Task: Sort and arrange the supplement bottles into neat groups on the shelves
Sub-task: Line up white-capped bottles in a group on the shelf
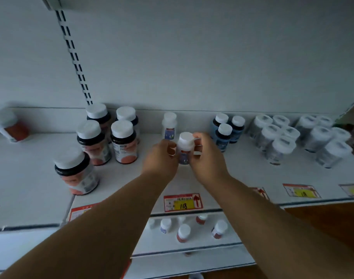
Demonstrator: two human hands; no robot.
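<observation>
Head view: left hand (162, 158) & right hand (207, 156) both clamp a small white-capped bottle (185, 149) upright on the upper shelf (41, 198), just in front of its matching bottle (169, 125). Best practice, as judged: seat it flat, label fwd, directly in line w/ that twin, well apart from blue-label trio (227, 128), before loosening either grip.

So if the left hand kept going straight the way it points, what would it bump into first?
Probably the small white bottle standing at the back of the shelf, just beyond the left hand. That hand already holds another small bottle together with the right hand. Depth is hard to judge.
</observation>
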